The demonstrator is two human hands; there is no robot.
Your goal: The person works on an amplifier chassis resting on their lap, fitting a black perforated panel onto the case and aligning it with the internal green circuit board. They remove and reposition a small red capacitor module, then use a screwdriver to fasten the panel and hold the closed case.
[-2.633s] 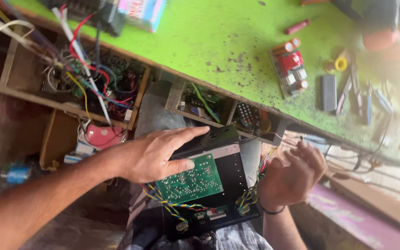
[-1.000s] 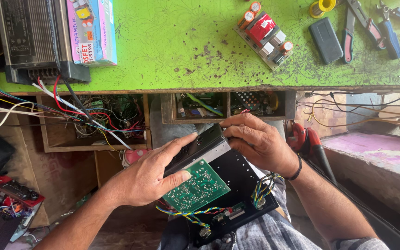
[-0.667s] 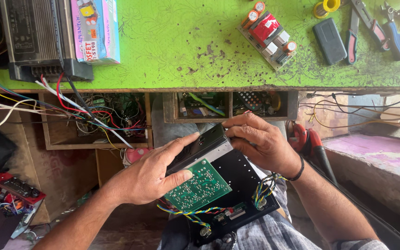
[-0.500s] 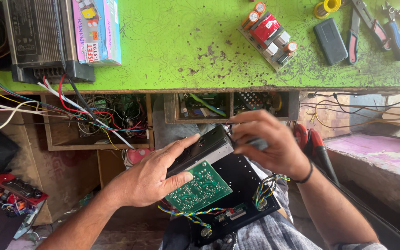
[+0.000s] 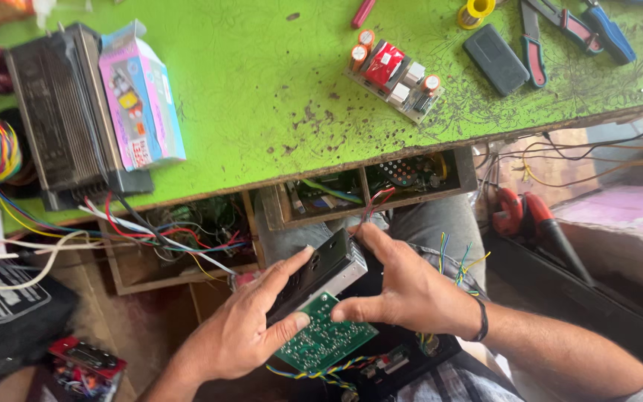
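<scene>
- Green table (image 5: 262, 97) carries one black finned unit (image 5: 61, 119), one pink-and-blue box (image 5: 141, 97) and one small circuit board (image 5: 394, 78).
- Black metal case (image 5: 320, 269) sits between both hands; since half a second ago the right hand (image 5: 411, 294) has dropped back onto it.
- Left hand (image 5: 243, 331) grip is closed on the case edge, thumb on one green circuit board (image 5: 324, 340) just below.
</scene>
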